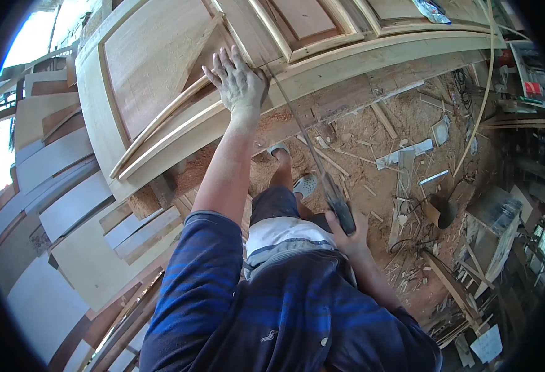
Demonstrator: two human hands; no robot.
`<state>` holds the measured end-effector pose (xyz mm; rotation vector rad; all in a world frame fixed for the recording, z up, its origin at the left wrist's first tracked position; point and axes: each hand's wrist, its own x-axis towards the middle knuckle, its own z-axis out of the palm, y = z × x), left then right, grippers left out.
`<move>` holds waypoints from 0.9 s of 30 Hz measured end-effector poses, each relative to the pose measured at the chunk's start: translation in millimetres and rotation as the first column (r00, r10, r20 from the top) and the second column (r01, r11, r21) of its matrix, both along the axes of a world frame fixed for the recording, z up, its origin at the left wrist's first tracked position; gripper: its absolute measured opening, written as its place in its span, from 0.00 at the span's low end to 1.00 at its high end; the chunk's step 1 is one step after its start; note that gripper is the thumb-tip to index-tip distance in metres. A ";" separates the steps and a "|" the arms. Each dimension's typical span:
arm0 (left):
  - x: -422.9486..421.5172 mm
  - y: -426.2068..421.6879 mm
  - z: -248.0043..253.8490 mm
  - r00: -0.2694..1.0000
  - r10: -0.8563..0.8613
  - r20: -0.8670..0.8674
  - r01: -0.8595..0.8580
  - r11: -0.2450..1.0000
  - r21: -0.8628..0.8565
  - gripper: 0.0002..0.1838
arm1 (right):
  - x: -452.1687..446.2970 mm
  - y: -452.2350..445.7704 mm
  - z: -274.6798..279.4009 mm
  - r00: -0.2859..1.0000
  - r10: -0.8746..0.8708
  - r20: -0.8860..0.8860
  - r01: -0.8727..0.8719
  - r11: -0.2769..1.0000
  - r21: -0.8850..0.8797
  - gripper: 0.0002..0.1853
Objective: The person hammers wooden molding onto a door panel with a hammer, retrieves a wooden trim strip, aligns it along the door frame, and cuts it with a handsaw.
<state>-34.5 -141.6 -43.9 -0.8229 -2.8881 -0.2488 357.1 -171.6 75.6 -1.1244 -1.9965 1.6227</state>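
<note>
My left hand (pixel 240 87) lies on a thin wooden strip (pixel 167 115) at the edge of a panelled wooden door (pixel 154 56), its fingers spread. Lower down, my right hand (pixel 351 232) is closed round the dark handle of a handsaw (pixel 312 149). The narrow blade runs up and left from the handle, and its tip reaches the door's edge just right of my left hand. Another wooden strip (pixel 173 139) runs along the door's near side. Whether the teeth touch the wood cannot be made out.
Stacked boards (pixel 68 204) fill the left side. Sawdust and offcuts cover the floor (pixel 359 180) beneath the work. A cable or hose (pixel 487 93) hangs at the right. A blue and white packet (pixel 432 11) lies on the door. Wood scraps (pixel 455 291) are piled at lower right.
</note>
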 end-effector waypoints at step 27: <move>2.2 3.4 1.7 0.996 0.088 0.006 -0.088 0.995 0.049 0.46 | -43.8 19.2 -30.6 0.999 0.047 0.009 -0.047 0.998 0.034 0.15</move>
